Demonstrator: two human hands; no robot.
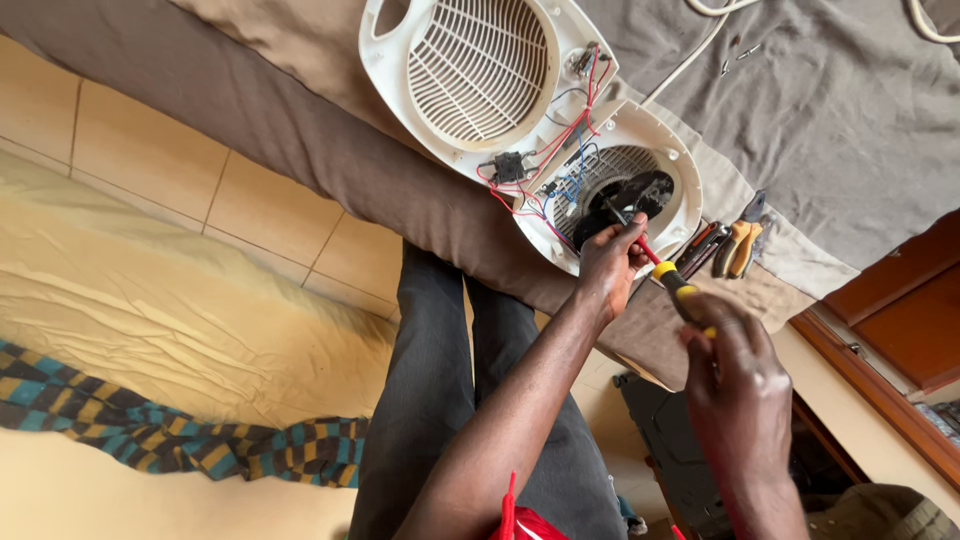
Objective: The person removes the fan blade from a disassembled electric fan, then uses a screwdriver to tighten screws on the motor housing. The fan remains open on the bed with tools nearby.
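An opened white fan heater lies on a grey cloth. Its front grille half (470,70) is joined by red and blue wires (545,165) to the rear half (640,150), which holds a black fan. My left hand (608,265) rests on the rim of the rear half and pinches the red shaft of a screwdriver (668,282), whose tip points into the black fan area. My right hand (735,385) is closed around the screwdriver's yellow and black handle, just below and right of the heater.
Orange-handled pliers (742,242) and a red and black tool (702,245) lie right of the heater. Small screws (738,55) and a white cable (690,60) lie further back. My dark-trousered legs (440,380), a tiled floor, a checked cloth (150,420) and wooden furniture (890,300) surround the spot.
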